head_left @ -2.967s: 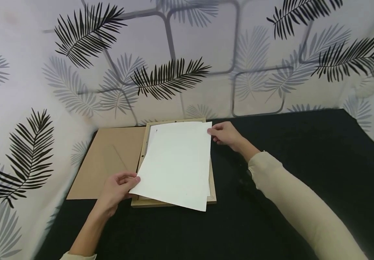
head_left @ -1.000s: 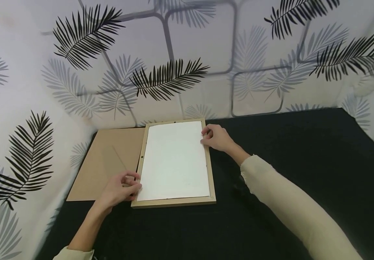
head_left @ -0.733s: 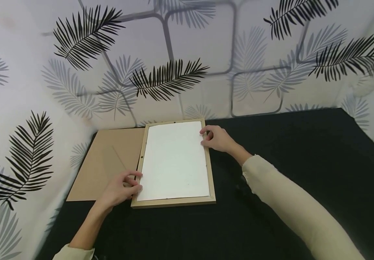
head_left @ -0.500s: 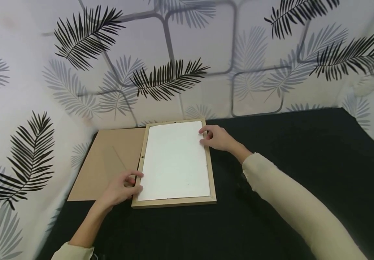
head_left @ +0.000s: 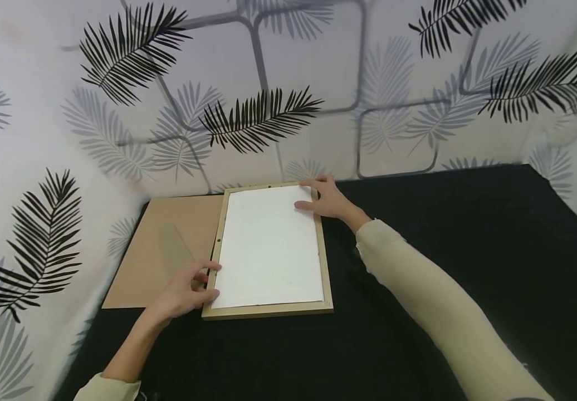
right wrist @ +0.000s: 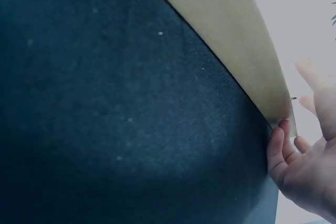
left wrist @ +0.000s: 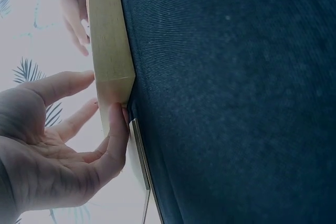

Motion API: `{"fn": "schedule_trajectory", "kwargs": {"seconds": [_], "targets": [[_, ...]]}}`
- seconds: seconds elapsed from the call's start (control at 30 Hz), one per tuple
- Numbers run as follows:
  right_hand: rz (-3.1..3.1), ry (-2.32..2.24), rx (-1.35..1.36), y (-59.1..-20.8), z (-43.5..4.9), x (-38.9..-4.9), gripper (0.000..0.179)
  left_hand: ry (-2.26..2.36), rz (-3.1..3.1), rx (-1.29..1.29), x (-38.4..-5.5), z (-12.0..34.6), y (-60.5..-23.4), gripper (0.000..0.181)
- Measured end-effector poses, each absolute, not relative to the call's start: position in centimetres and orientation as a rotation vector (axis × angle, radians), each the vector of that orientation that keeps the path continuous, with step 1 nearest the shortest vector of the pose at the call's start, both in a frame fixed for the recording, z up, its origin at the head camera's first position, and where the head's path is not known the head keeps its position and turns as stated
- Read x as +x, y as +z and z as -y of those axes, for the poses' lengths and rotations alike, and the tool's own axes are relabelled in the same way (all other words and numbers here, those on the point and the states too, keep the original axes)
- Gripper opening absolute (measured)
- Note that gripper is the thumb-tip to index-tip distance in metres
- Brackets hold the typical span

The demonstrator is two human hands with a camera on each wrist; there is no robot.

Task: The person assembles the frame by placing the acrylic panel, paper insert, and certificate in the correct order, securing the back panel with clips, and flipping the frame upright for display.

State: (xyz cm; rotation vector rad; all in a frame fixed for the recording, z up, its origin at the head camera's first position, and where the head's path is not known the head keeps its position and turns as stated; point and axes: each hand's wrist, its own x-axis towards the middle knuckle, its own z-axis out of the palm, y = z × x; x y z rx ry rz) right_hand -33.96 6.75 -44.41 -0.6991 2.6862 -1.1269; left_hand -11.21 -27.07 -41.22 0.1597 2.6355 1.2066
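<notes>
A white sheet of paper lies flat inside a light wooden picture frame. My left hand is at the frame's lower left corner. Its thumb and index finger reach over the edge to the paper; in the left wrist view a bent finger rests against the frame's outer side. At the upper right corner, my right hand spans the edge, thumb and index finger extended over the paper. Its other fingers touch the frame's outside in the right wrist view. Whether the fingertips press the paper is hard to tell.
Left of the frame lies a brown board, partly behind my left hand, with a faint slanted line on its surface. Everything rests on a black cloth. A leaf-patterned curtain borders the back and left.
Three seconds ago both hands held the paper askew above the frame; it now lies inside. Lately my right hand has slid up to the frame's corner. My left hand has hardly moved.
</notes>
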Motion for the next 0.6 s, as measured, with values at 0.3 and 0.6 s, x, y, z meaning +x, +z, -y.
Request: {"fn": "schedule_trajectory", "kwargs": {"seconds": [0.3,0.6], "targets": [[-2.692,-0.992,-0.691,-43.8,-6.6,-33.7,0.064,1.147,-2.647,0.205,-10.9,27.2,-41.1,0.05],[-2.687,-0.893,-0.72,-43.4,-6.7,-32.4,0.067,1.092,-2.694,0.281,-11.0,27.2,-41.1,0.052]]}}
